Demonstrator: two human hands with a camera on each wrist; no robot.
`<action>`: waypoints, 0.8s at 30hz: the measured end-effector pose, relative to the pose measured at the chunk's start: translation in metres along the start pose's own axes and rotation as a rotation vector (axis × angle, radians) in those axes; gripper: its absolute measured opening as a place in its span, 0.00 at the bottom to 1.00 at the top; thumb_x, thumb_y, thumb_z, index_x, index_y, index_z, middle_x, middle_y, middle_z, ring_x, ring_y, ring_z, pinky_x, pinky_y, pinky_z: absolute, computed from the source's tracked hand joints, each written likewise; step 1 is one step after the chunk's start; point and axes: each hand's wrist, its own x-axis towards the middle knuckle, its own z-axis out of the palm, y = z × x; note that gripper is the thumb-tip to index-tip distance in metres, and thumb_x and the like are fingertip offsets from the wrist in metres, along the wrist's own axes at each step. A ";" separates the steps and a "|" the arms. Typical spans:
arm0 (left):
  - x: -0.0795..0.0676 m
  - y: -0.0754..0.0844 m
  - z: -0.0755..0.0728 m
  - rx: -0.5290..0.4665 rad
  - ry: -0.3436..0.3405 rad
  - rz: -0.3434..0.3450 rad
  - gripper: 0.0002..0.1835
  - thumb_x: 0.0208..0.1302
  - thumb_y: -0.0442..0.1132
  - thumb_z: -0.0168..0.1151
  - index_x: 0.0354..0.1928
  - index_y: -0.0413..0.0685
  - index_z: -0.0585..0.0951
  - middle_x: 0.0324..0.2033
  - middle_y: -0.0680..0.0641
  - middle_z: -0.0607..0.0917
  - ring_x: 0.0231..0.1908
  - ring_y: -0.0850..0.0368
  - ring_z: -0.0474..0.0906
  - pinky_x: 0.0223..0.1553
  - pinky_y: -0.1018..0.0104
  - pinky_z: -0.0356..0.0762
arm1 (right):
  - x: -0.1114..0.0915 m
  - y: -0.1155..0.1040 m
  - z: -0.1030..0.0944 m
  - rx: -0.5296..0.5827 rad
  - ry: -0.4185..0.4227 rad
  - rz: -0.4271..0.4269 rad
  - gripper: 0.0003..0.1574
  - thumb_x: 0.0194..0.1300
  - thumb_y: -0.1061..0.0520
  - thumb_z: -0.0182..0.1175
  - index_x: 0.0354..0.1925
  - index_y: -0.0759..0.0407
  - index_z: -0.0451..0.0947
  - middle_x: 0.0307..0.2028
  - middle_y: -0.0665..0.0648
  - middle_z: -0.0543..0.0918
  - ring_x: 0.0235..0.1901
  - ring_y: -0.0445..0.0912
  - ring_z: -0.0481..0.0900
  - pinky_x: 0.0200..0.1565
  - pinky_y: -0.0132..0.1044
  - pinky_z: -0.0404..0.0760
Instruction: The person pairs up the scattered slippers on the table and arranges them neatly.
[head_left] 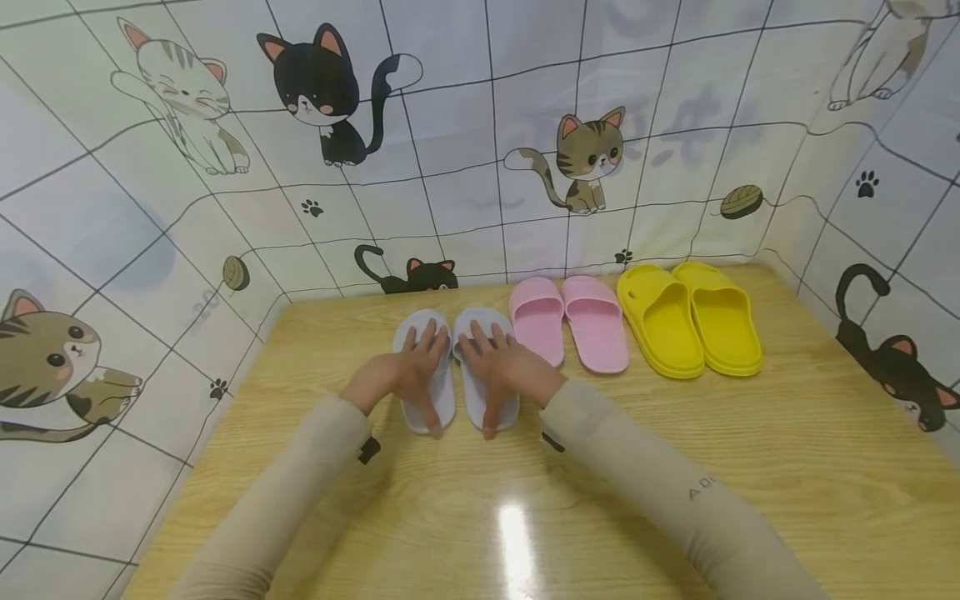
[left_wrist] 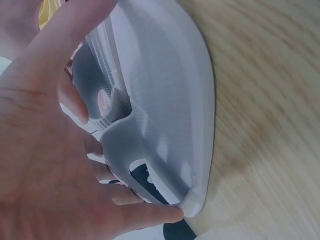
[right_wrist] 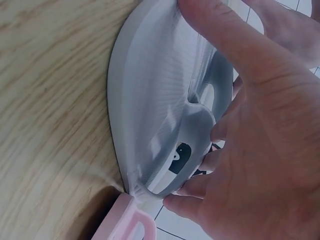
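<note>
A pair of pale grey-white slide slippers lies side by side, toes toward the back wall. Over the left slipper (head_left: pixel 446 398) my left hand (head_left: pixel 408 373) is spread, fingertips on the toe strap and thumb down by the heel. My right hand (head_left: pixel 508 367) rests likewise on the right slipper (head_left: pixel 473 398), fingers stretched across its strap and thumb near the heel end. In the left wrist view, the little finger touches the outer side of the left slipper (left_wrist: pixel 165 75). The right wrist view shows fingertips along the strap of the right slipper (right_wrist: pixel 147 85).
Pink slippers (head_left: pixel 596 337) stand just right of the white pair, one close against it. Yellow clogs (head_left: pixel 671 333) sit farther right. A wall covering (head_left: pixel 465 167) with cat drawings and grid lines encloses the wood-grain surface (head_left: pixel 450 517) at the back and sides.
</note>
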 end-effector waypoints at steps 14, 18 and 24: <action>0.013 -0.013 -0.004 -0.010 0.007 0.007 0.87 0.36 0.69 0.83 0.82 0.40 0.31 0.81 0.32 0.27 0.78 0.22 0.29 0.80 0.34 0.40 | 0.012 0.007 -0.005 0.041 0.008 -0.003 0.99 0.36 0.24 0.81 0.83 0.53 0.27 0.83 0.62 0.26 0.82 0.67 0.34 0.81 0.57 0.45; 0.018 -0.017 -0.005 -0.010 0.013 0.015 0.87 0.36 0.69 0.83 0.82 0.40 0.31 0.81 0.32 0.26 0.78 0.22 0.29 0.79 0.32 0.41 | 0.016 0.009 -0.007 0.038 0.006 0.000 0.99 0.36 0.24 0.81 0.83 0.53 0.26 0.83 0.63 0.26 0.82 0.68 0.33 0.81 0.58 0.45; 0.023 -0.021 -0.008 -0.012 0.015 0.016 0.87 0.36 0.69 0.84 0.82 0.42 0.31 0.81 0.34 0.26 0.79 0.22 0.28 0.79 0.32 0.42 | 0.022 0.014 -0.008 0.040 0.009 0.002 0.99 0.37 0.23 0.80 0.83 0.53 0.26 0.83 0.63 0.26 0.82 0.67 0.33 0.81 0.58 0.44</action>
